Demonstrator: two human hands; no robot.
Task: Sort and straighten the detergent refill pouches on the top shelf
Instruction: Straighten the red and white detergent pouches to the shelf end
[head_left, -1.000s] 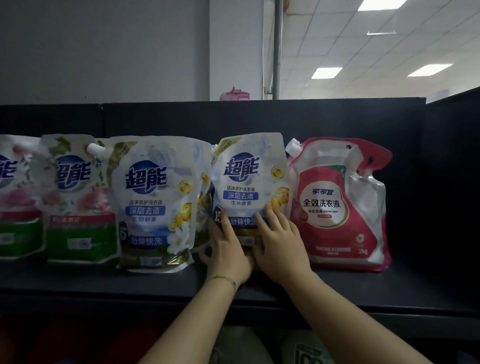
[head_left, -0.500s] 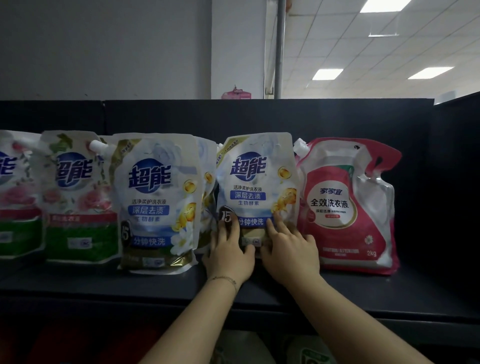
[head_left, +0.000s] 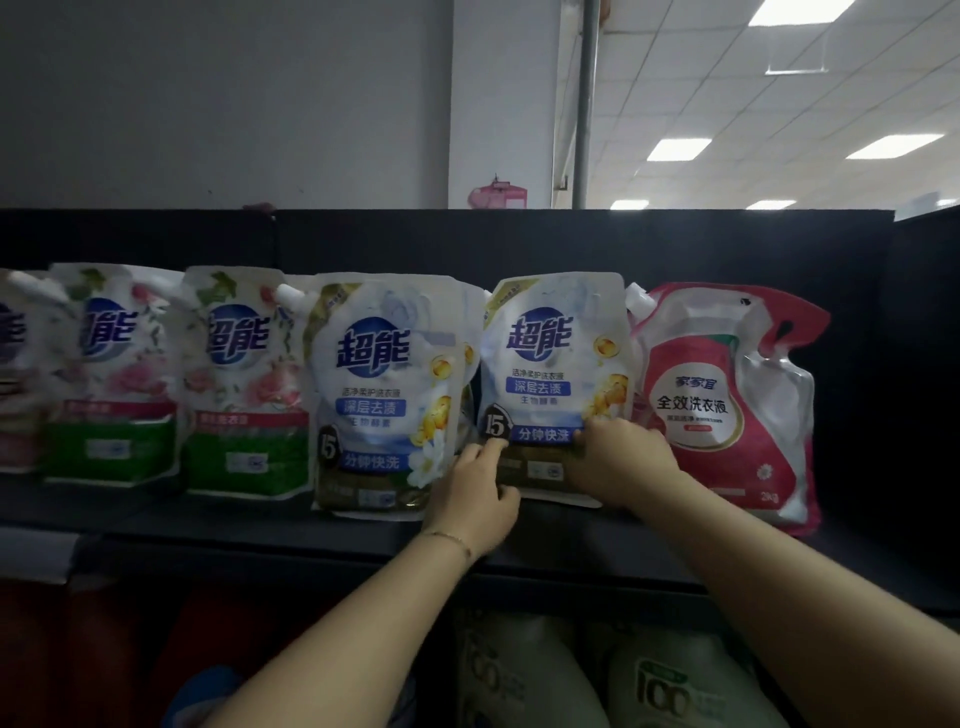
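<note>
A white-and-blue refill pouch (head_left: 553, 364) stands upright on the black top shelf (head_left: 260, 525). My left hand (head_left: 480, 491) grips its lower left corner and my right hand (head_left: 623, 457) grips its lower right edge. A matching white-and-blue pouch (head_left: 384, 384) stands just to its left, with another partly hidden between them. A red-and-white pouch (head_left: 722, 400) leans at the right. Floral green-banded pouches (head_left: 244, 384) (head_left: 111, 374) line the left.
The shelf's dark back panel (head_left: 571, 244) rises behind the pouches and a dark side panel (head_left: 924, 364) closes the right end. Below the shelf stand pale jugs (head_left: 670, 680) and red items (head_left: 104, 649).
Both hands have spread from the pouch's lower front to its two bottom corners. The view has shifted right-to-left, showing more floral pouches at the left.
</note>
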